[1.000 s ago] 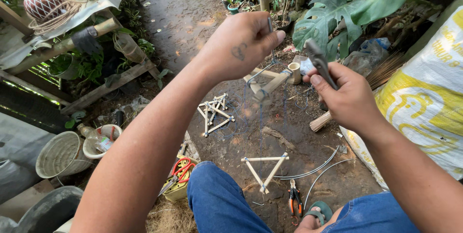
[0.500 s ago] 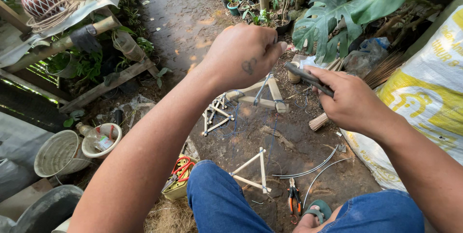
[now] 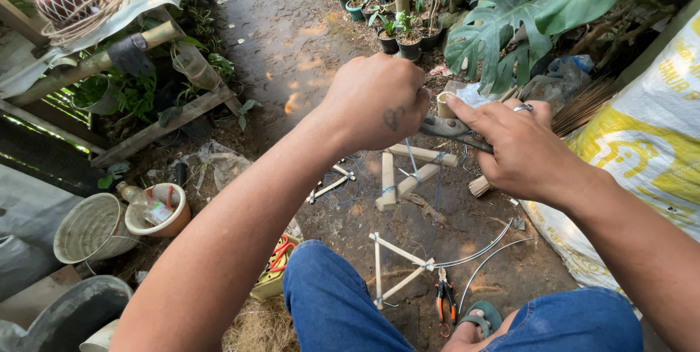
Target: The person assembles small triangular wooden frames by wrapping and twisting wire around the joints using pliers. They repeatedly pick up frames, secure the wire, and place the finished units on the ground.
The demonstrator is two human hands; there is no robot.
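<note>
My left hand (image 3: 375, 100) is a closed fist, held up over a small frame of bamboo sticks (image 3: 408, 170) tied with blue string; the frame hangs just under it. What the fist grips is hidden, though blue string runs up towards it. My right hand (image 3: 514, 144) is shut on a grey metal hand tool (image 3: 445, 127), whose tip lies level and points at the left fist. A short bamboo stub (image 3: 445, 104) shows between the two hands.
On the dirt lie two more bamboo triangles (image 3: 397, 268) (image 3: 332, 181), orange-handled pliers (image 3: 445, 297) and bent wires (image 3: 474, 250). Pots (image 3: 157, 210) and a yellow box (image 3: 273, 268) sit left. A yellow-and-white sack (image 3: 642, 155) stands right, potted plants (image 3: 397, 31) behind.
Both hands have come lower and closer together. The tool has swung from pointing upward to lying level. The tied bamboo frame now hangs directly under my hands.
</note>
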